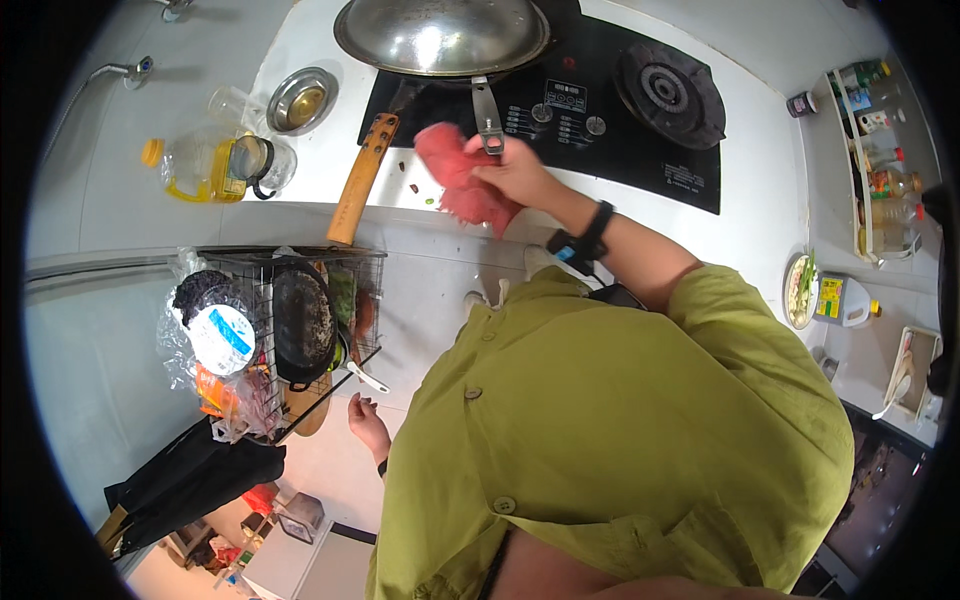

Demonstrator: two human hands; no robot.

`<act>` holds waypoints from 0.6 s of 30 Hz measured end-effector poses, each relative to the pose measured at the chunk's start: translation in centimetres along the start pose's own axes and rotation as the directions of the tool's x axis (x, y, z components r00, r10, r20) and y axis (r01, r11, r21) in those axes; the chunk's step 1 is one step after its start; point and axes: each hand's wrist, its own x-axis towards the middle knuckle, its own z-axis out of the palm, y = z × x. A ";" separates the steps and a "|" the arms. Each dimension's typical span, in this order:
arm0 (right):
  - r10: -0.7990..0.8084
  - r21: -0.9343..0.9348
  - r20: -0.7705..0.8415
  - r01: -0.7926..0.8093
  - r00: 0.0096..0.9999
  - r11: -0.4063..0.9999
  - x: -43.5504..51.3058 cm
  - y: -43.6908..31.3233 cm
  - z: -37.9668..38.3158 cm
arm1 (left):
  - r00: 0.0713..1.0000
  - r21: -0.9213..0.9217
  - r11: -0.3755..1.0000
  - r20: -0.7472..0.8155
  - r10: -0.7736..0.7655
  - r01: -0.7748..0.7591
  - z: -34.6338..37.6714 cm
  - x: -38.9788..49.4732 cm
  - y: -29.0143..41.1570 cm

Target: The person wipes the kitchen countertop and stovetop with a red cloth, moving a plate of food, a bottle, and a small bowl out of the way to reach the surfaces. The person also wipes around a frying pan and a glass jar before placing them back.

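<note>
My right hand grips a crumpled red cloth above the front edge of the counter. The metal handle of a domed metal lid reaches down over the fingers; whether they touch it, I cannot tell. The lid's far side is cut off by the picture's upper edge. To the left, a wooden pan handle juts out past the counter edge. My left hand hangs low at my left side, holding nothing, its fingers slightly curled, near a wire rack.
A black gas hob with a bare burner lies ahead. On the left stand a metal bowl, an oil jug and a glass pitcher. The rack holds a black pan. A plate of chopped food sits right.
</note>
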 end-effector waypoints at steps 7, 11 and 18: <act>-0.079 -0.599 -0.280 -0.110 0.957 0.793 -4.3 0.4 -9.6 | 0.999 -0.006 1.000 0.043 -0.024 0.024 1.2 -0.1 -0.5; -0.007 -0.873 -0.150 -0.129 0.989 0.471 -5.5 4.8 -6.6 | 0.995 -0.020 0.997 0.059 -0.076 0.077 0.6 -1.1 -2.3; -0.058 -0.865 -0.167 -0.118 0.984 0.488 -4.5 5.2 -2.0 | 0.978 -0.038 0.982 0.107 -0.181 0.186 -0.1 -1.2 -5.0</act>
